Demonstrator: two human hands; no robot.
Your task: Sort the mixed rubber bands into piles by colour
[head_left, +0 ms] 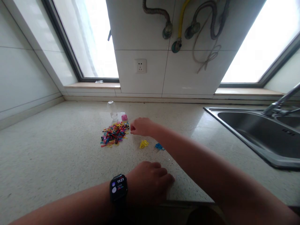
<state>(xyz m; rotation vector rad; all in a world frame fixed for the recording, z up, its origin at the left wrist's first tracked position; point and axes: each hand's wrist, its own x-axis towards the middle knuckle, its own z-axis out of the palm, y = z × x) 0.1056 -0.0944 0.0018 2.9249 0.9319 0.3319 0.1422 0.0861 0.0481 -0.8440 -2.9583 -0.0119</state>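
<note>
A mixed heap of small coloured elastic bands (114, 134) lies on the counter, left of centre. Just off its right edge is my right hand (142, 126), fingers curled together; whatever they may hold is hidden. Nearer to me sit a small yellow bunch of bands (143, 144) and a blue bunch (159, 146), the blue one partly behind my right forearm. My left hand (150, 181) rests by the counter's front edge with its fingers bent in, and nothing shows in it. A dark watch (118, 187) is on that wrist.
Behind the heap stand a clear bottle-shaped container (112, 111) and a small pink object (124, 117). A steel sink (239, 147) with a tap (281, 101) is set into the counter (58, 156) at right. Hoses and a socket (140, 66) are on the tiled wall.
</note>
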